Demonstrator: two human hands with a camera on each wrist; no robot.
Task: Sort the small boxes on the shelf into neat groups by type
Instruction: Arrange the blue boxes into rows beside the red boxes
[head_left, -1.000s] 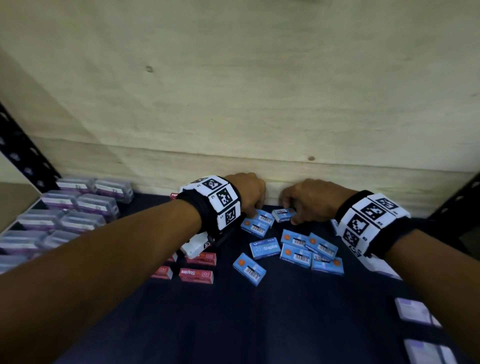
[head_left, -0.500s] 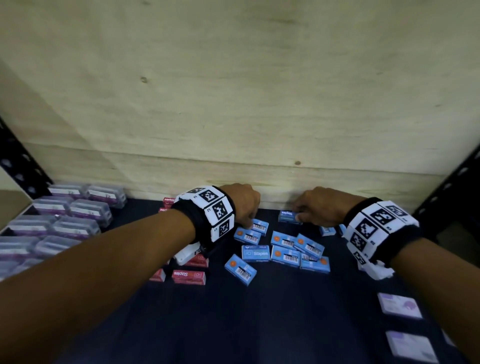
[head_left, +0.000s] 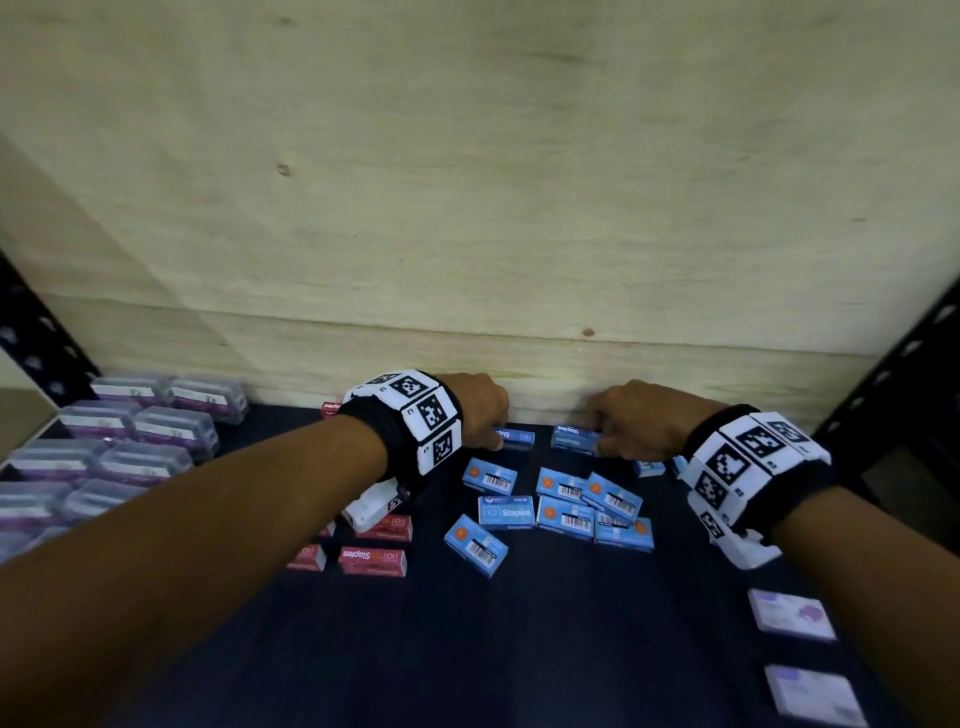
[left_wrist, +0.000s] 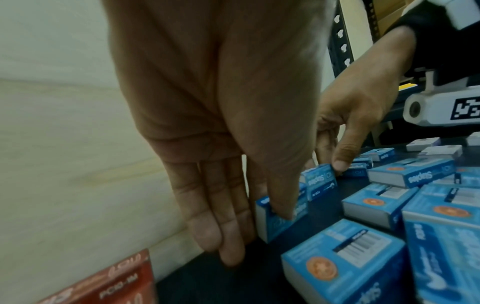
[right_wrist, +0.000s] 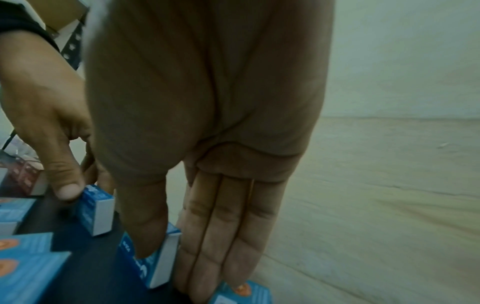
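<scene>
Both hands work at the far edge of the dark shelf (head_left: 519, 649), against the wooden back wall (head_left: 467, 208). The left hand (head_left: 480, 410) pinches one blue staple box (head_left: 514, 435) between thumb and fingers; the right hand (head_left: 639, 423) pinches another blue box (head_left: 571, 437) just to its right. Loose blue boxes (head_left: 566, 512) lie nearer, red boxes (head_left: 371, 561) to the left, clear cases (head_left: 130, 441) far left, pale boxes (head_left: 792, 613) right. Open shelf lies nearest. The wrist views show each box standing on edge, seemingly touching the shelf.
</scene>
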